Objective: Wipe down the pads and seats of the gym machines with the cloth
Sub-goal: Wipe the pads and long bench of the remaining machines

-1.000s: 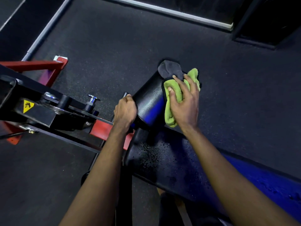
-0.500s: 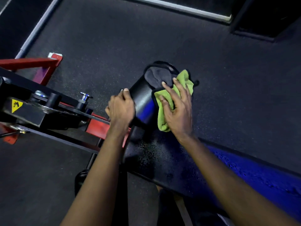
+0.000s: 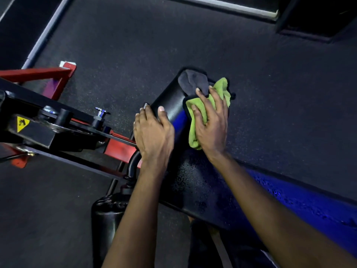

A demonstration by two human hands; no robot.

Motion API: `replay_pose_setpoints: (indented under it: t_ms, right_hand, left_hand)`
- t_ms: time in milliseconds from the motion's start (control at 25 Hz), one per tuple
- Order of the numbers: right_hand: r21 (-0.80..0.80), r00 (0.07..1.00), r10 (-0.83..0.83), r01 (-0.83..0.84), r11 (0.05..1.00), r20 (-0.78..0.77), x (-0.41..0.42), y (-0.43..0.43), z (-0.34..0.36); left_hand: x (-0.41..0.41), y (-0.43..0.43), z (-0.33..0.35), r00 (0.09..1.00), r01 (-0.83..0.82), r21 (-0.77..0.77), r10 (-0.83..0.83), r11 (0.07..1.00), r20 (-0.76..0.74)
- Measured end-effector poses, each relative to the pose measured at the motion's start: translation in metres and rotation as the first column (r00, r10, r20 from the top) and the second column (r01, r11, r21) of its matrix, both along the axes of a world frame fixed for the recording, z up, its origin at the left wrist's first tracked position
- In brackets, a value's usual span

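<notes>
Right hand: the right hand point(image 3: 212, 124) is laid flat on the cloth point(image 3: 194, 122), fingers spread and nearly straight – nothing is clasped, the cloth is only pressed down.
Left hand: the left hand point(image 3: 152, 134) is wrapped over the near left end of the roller pad point(image 3: 170, 105); the thumb is set on top and the fingers are curled down its side, so the pad is gripped.
Cloth: a green cloth with a grey part showing at its far end is draped over the right part of the roller pad, pinned there under the right palm.
Roller pad: a black cylinder is seen lying slantwise, just beyond the long bench pad point(image 3: 202, 184).
Bench pad: a black surface tinged with blue light is seen under both forearms – small wet-looking specks are scattered on it.
Machine frame: red and black metal bars point(image 3: 63, 120) are seen to the left, with a yellow warning sticker point(image 3: 22, 123) and a chrome knob point(image 3: 100, 111).
Lower roller: a second black roller point(image 3: 106, 219) is seen below the left forearm, near the floor.
Floor: dark speckled rubber flooring point(image 3: 135, 45) is spread around the machine.
</notes>
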State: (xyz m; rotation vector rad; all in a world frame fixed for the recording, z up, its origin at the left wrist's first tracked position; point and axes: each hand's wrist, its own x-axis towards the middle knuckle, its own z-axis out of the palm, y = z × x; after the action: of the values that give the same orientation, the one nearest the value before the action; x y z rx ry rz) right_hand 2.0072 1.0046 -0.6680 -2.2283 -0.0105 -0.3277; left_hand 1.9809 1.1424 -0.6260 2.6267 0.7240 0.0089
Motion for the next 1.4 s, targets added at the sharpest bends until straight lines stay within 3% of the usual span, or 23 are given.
replay_pose_setpoints:
  t_ms: [160,240,400,440,560,640,680,760,840,880,1040,1160,1280,1400]
  right_hand:
    - [-0.192,0.965,0.262,-0.256,0.948,0.007,-0.014,-0.009,0.003]
    - [-0.231,0.974,0.226,-0.228,0.946,-0.037,-0.002,-0.022,0.003]
    - [0.114,0.995,0.033,-0.022,0.993,-0.095,0.016,-0.028,0.005]
    - [0.105,0.996,0.012,-0.003,0.994,-0.084,0.017,-0.024,0.009]
    - [-0.093,0.998,0.028,-0.034,0.995,-0.061,0.003,-0.001,0.021]
    - [-0.208,0.982,0.175,-0.185,0.961,-0.065,-0.019,0.011,0.023]
    - [-0.245,0.964,0.256,-0.267,0.932,-0.078,-0.029,0.013,0.022]
    - [-0.271,0.94,0.326,-0.34,0.901,-0.098,-0.032,0.008,0.015]
    - [-0.263,0.948,0.301,-0.318,0.911,-0.105,-0.027,0.002,0.009]
    - [-0.256,0.953,0.286,-0.302,0.918,-0.098,-0.023,0.001,0.006]
    - [-0.078,0.995,0.095,-0.096,0.992,-0.014,0.008,0.003,0.005]
    - [0.063,0.996,-0.046,0.051,0.997,-0.071,0.031,0.001,0.011]
    - [-0.003,0.998,-0.002,0.002,1.0,-0.063,0.022,0.006,0.014]
    - [-0.142,0.983,0.184,-0.185,0.972,-0.021,0.002,0.007,0.012]
  left_hand:
    - [0.007,0.008,-0.002,1.0,-0.008,-0.022,0.009,1.0,0.012]
    - [0.006,0.011,0.001,1.0,0.003,-0.015,-0.003,1.0,0.006]
    - [0.015,0.018,0.007,0.999,-0.035,-0.104,0.033,0.994,-0.021]
    - [0.019,0.022,0.009,0.997,-0.062,-0.145,0.055,0.987,-0.049]
    - [0.036,0.046,0.007,0.967,-0.187,-0.304,0.12,0.934,-0.227]
    - [0.044,0.056,0.004,0.953,-0.174,-0.377,0.059,0.91,-0.297]
    - [0.045,0.057,0.003,0.964,-0.138,-0.38,0.037,0.915,-0.262]
    - [0.04,0.052,0.005,0.995,-0.094,-0.306,0.084,0.947,-0.047]
    - [0.025,0.043,0.013,0.98,-0.094,-0.157,0.119,0.983,0.158]
    - [0.016,0.036,0.017,0.975,-0.095,-0.116,0.116,0.989,0.188]
    - [-0.002,0.009,0.012,0.998,-0.038,-0.158,0.046,0.987,0.048]
    - [0.0,0.003,0.003,0.996,-0.065,-0.135,0.073,0.989,0.057]
    - [0.011,0.015,0.005,0.991,-0.126,-0.131,0.131,0.983,0.028]
    - [0.032,0.039,0.004,0.958,-0.272,-0.275,0.232,0.922,-0.167]
